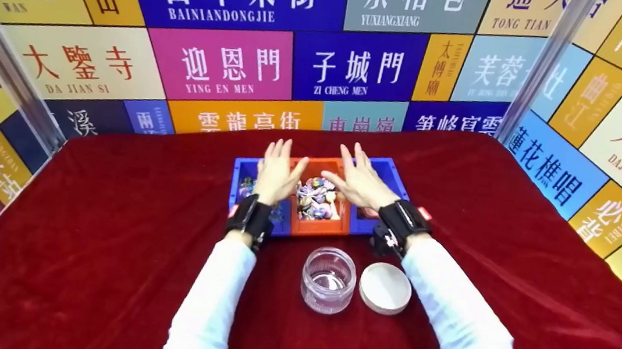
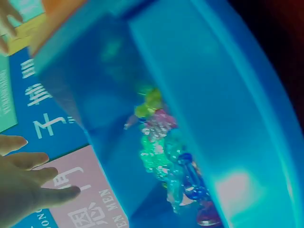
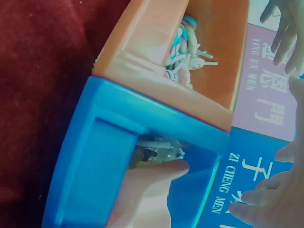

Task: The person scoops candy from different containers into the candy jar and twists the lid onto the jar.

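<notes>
Both hands hover over a three-part bin set with fingers spread, holding nothing. My left hand (image 1: pixel 277 175) is above the left blue bin (image 1: pixel 235 189) and the edge of the orange bin (image 1: pixel 319 230). My right hand (image 1: pixel 367 182) is over the right blue bin (image 1: pixel 396 175), its thumb pointing toward the middle. Swirled, lollipop-like pieces (image 1: pixel 315 201) with pale sticks fill the orange bin. Shiny translucent coloured pieces (image 2: pixel 159 147) lie in the left bin. Clear and dark small pieces (image 3: pixel 159 151) show in the right bin, partly hidden by the thumb (image 3: pixel 152 190).
An open clear jar (image 1: pixel 327 285) stands in front of the bins, with a round whitish lid (image 1: pixel 385 288) beside it near the right forearm. Dark red cloth (image 1: pixel 122 235) covers the table. Panels with printed signs (image 1: pixel 218 64) rise behind and at both sides.
</notes>
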`<action>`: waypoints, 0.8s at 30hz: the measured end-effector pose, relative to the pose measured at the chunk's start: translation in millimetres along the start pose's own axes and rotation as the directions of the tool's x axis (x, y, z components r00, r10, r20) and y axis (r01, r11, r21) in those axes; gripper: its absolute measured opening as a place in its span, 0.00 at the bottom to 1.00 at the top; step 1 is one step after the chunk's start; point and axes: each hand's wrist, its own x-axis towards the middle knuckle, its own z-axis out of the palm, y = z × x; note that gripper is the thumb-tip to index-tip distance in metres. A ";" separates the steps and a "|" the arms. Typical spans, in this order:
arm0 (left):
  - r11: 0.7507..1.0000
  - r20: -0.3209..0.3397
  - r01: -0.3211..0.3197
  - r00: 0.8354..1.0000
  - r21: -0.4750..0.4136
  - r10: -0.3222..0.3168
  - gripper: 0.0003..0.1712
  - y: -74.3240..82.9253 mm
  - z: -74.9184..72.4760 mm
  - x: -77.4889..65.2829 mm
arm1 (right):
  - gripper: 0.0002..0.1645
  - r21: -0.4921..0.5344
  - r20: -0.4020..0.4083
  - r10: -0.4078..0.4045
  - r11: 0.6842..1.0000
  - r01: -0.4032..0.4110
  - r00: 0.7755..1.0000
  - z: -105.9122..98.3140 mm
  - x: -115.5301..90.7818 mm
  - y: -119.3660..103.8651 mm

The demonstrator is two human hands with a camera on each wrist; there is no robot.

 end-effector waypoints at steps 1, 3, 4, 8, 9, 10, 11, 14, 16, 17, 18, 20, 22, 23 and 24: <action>0.999 -0.047 -0.033 0.998 -0.036 0.032 0.31 -0.4 -2.3 -1.7 | 0.47 0.009 -0.009 -0.012 1.000 0.012 1.000 -1.4 -1.9 1.4; 0.990 -0.128 -0.098 0.988 -0.102 0.085 0.26 -2.0 -7.1 -5.5 | 0.47 0.026 -0.033 -0.040 0.999 0.041 0.999 -4.6 -7.2 4.1; 0.983 -0.163 -0.128 0.981 -0.132 0.106 0.24 -3.0 -9.5 -7.6 | 0.47 0.032 -0.048 -0.056 0.998 0.057 0.997 -5.9 -10.0 5.9; 0.957 -0.240 -0.198 0.960 -0.211 0.146 0.16 -9.4 -19.5 -18.3 | 0.43 0.006 -0.127 -0.122 0.992 0.124 0.984 -8.4 -23.5 15.9; 0.953 -0.258 -0.212 0.954 -0.218 0.153 0.15 -11.7 -21.7 -21.2 | 0.41 -0.007 -0.147 -0.135 0.991 0.135 0.980 -8.8 -27.6 18.4; 0.948 -0.275 -0.223 0.949 -0.227 0.157 0.14 -14.1 -24.2 -24.2 | 0.39 -0.021 -0.167 -0.140 0.990 0.138 0.976 -8.9 -31.9 20.7; 0.944 -0.293 -0.234 0.942 -0.233 0.161 0.13 -16.8 -26.5 -27.4 | 0.37 -0.037 -0.188 -0.142 0.990 0.138 0.972 -8.6 -35.9 23.0; 0.933 -0.350 -0.263 0.922 -0.244 0.168 0.12 -25.4 -33.2 -35.3 | 0.31 -0.070 -0.238 -0.129 0.991 0.115 0.963 -8.2 -47.5 28.2; 0.930 -0.380 -0.266 0.912 -0.255 0.157 0.11 -31.9 -36.9 -40.5 | 0.29 -0.087 -0.261 -0.112 0.992 0.092 0.959 -7.1 -54.3 31.4; 0.930 -0.390 -0.260 0.909 -0.259 0.146 0.11 -35.3 -38.4 -43.2 | 0.29 -0.096 -0.271 -0.106 0.992 0.083 0.957 -6.3 -57.3 33.1; 0.933 -0.396 -0.250 0.908 -0.259 0.133 0.11 -38.8 -39.8 -45.8 | 0.28 -0.104 -0.276 -0.097 0.992 0.070 0.956 -5.5 -60.4 34.6; 0.939 -0.404 -0.220 0.909 -0.264 0.100 0.11 -45.9 -42.2 -51.7 | 0.27 -0.121 -0.286 -0.076 0.992 0.043 0.955 -3.4 -66.2 38.0; 0.944 -0.398 -0.177 0.916 -0.278 0.054 0.12 -52.8 -44.1 -56.7 | 0.25 -0.140 -0.290 -0.055 0.990 0.014 0.955 -1.5 -71.6 41.6; 0.947 -0.391 -0.151 0.920 -0.285 0.029 0.13 -56.0 -45.0 -58.9 | 0.23 -0.148 -0.287 -0.040 0.989 -0.003 0.957 -0.7 -73.9 43.2; 0.950 -0.379 -0.120 0.925 -0.290 0.001 0.14 -59.1 -45.6 -61.1 | 0.21 -0.155 -0.281 -0.022 0.988 -0.022 0.960 0.0 -75.9 44.8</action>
